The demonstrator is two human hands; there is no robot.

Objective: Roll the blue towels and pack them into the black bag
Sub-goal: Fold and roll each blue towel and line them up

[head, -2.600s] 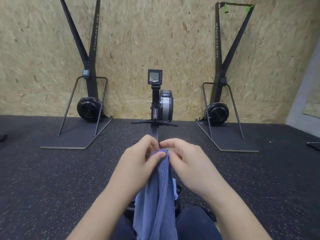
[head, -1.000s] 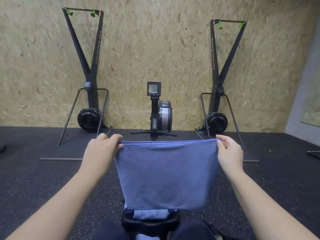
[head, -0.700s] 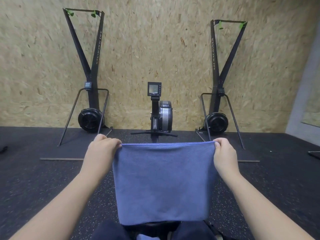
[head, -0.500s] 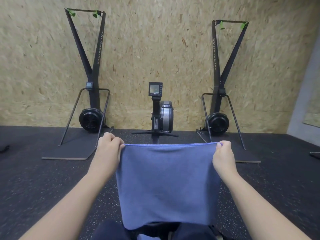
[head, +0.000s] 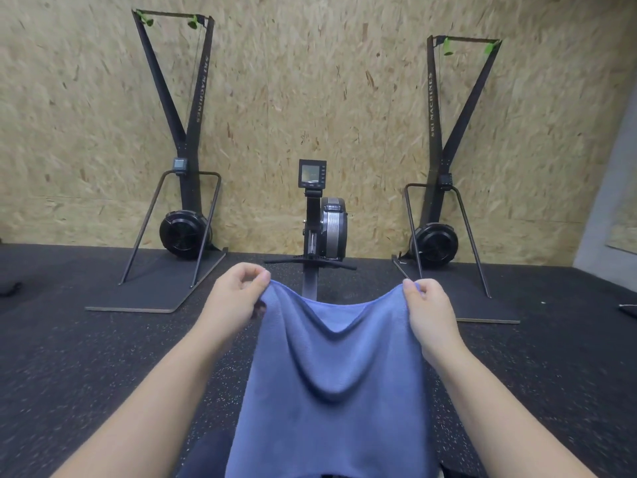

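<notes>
Pinching one upper corner each, the two hands hold a single blue microfibre towel (head: pixel 331 381) out in front of the body: the left hand (head: pixel 238 298) grips the left corner between thumb and curled fingers, the right hand (head: pixel 425 312) grips the right corner the same way. Between them the top edge sags in a shallow dip, so the cloth is slack, not taut. Its upper edge runs left to right across the view, while the rest hangs down and toward the person, reaching the lap at the bottom of the view. Both hands sit equally near the towel, one at each end of that edge, so any fold or roll would probably start by bringing them together or laying the cloth flat.

Counted: one towel in view, two hands on it. The black bag cannot be seen.

Farther out lies a dark speckled rubber floor (head: pixel 86 357). Against the chipboard wall (head: pixel 310 81) stand two tall black ski machines, one left (head: pixel 186 139) and one right (head: pixel 444 143), with one black rowing machine (head: pixel 322 219) between them.
</notes>
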